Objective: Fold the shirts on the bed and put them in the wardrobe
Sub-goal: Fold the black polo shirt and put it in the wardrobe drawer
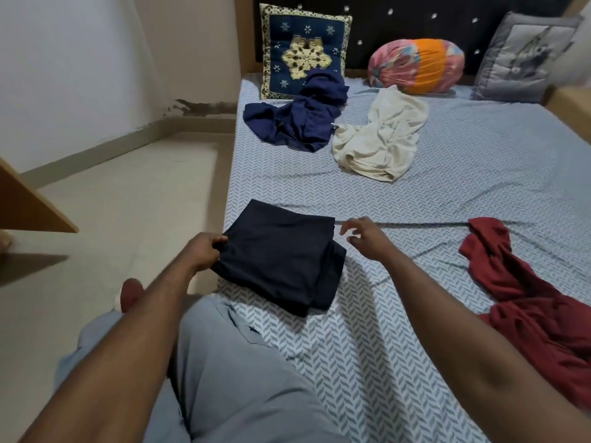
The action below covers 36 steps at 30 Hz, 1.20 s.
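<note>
A folded black shirt lies near the bed's left edge on the patterned sheet. My left hand grips its left edge, fingers curled round the fabric. Just right of the shirt's far corner, my right hand hovers with loosely spread fingers and holds nothing. A crumpled navy shirt and a cream shirt lie further up the bed. A dark red shirt lies unfolded at the right.
A blue patterned cushion, a pink and orange bolster and a grey pillow lean against the dark headboard. Tiled floor runs along the bed's left side. A wooden panel edge juts in at far left.
</note>
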Available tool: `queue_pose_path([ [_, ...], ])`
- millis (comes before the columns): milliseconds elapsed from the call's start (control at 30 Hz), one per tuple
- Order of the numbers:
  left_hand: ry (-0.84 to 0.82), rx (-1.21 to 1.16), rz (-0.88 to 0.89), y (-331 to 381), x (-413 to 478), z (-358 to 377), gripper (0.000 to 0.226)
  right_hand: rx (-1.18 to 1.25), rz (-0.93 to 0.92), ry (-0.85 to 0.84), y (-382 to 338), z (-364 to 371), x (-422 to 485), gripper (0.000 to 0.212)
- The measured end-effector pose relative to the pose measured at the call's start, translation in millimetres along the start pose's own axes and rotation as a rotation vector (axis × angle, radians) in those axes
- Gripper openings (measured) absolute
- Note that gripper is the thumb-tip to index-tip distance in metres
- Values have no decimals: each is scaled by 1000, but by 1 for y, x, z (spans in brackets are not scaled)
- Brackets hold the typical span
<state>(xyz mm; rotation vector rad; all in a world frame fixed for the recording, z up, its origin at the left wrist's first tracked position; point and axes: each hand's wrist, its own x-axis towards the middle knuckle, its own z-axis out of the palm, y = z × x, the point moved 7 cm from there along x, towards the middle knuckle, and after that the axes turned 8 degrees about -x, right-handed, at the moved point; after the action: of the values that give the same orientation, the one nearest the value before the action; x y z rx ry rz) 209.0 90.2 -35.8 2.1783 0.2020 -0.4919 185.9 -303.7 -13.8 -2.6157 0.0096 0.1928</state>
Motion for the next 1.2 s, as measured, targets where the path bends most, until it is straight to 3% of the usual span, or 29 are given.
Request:
queue_pose_path([
  [100,185,321,38,10,-14,-3,44,-164,-95,-80,-19,19,25,56],
  [300,-123,343,249,57,-71,132,98,-394,-50,-311,-17,37,54,67],
  [467,-149,669,303,65,-98,185,115,-430,-52,-310,-9,40,64,63],
  [600,-22,783,323,61,-103,187,97,-401,-76,-217,-17,42,65,47],
  [767,47,825,498,59,-109,183,44,-300,-35,-142,-17,43,67,43],
  [900,130,743,611,76,-115,147,36,-122,19,-48,-19,23,60,29],
  [1033,339,590,678,97,-115,79,19,-36,-19,169,-31,-22,47,23],
  [1200,492,364,676,134,-120,2,28,37,-94,374,-46,-82,20,23],
])
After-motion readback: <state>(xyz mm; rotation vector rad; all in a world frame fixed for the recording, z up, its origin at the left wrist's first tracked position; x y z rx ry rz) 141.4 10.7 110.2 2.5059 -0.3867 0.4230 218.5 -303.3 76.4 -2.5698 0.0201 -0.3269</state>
